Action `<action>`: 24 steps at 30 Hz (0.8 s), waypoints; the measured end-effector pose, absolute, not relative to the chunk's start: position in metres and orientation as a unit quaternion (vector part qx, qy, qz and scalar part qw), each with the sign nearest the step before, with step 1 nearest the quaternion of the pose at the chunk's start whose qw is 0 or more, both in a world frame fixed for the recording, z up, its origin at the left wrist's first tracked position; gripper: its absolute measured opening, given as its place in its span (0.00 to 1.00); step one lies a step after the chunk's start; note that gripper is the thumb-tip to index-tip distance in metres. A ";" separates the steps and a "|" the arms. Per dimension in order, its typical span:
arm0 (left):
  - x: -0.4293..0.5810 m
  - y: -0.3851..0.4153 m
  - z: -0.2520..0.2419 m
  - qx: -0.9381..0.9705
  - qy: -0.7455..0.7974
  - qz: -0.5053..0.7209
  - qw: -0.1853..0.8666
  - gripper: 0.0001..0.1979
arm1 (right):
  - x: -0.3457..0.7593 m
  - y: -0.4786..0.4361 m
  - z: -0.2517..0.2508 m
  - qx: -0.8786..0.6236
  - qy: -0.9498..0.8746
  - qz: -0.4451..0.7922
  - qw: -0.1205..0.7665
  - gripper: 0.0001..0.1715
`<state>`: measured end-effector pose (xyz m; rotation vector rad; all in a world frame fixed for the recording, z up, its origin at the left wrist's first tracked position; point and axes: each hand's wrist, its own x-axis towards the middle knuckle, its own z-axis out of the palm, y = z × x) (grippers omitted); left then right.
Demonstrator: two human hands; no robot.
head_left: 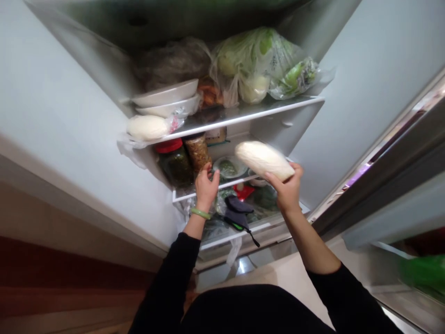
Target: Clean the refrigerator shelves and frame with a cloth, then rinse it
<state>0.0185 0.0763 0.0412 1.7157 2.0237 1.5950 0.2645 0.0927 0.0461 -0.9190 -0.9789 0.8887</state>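
Note:
In my right hand [288,188] is a thick white log-shaped package [264,160], tilted, its far end pointing up and left. It seems to be in clear wrap; what is inside I cannot make out. My left hand [206,188], with a green bangle [200,213] at the wrist, is held up with the thumb apart and the fingers slightly bent, holding nothing. Close behind it stands a clear jar of brown bits [198,150], and whether the fingertips touch it I cannot tell. A red-lidded jar [174,160] is left of that, and a bowl with greens [227,168] sits to the right.
I face an open fridge. On the upper shelf [250,113] lie stacked white dishes [170,99], bagged green vegetables [257,60] and a white wrapped item [148,127] overhanging the edge. Below, a dark cloth item [238,211] lies over the drawer. The door [389,157] stands open at right.

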 end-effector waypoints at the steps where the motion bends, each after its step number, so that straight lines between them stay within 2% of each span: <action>1: 0.018 0.077 0.041 0.555 0.652 0.516 0.025 0.19 | 0.257 0.105 0.048 -0.436 -0.474 0.356 0.677 0.42; 5: 0.017 0.078 0.040 0.555 0.645 0.524 0.028 0.20 | 0.215 0.162 0.066 -0.476 -0.588 0.261 0.600 0.41; 10: 0.016 0.078 0.040 0.563 0.643 0.520 0.011 0.20 | 0.154 0.228 0.090 -0.504 -0.629 0.260 0.532 0.36; 15: 0.015 0.077 0.038 0.573 0.640 0.512 -0.007 0.21 | 0.105 0.241 0.091 -0.523 -0.648 0.271 0.483 0.33; 22: 0.015 0.077 0.037 0.577 0.650 0.495 -0.012 0.22 | 0.098 0.220 0.085 -0.559 -0.690 0.288 0.358 0.45; 24: 0.015 0.077 0.038 0.577 0.655 0.489 -0.010 0.21 | 0.108 0.217 0.090 -0.555 -0.708 0.292 0.325 0.45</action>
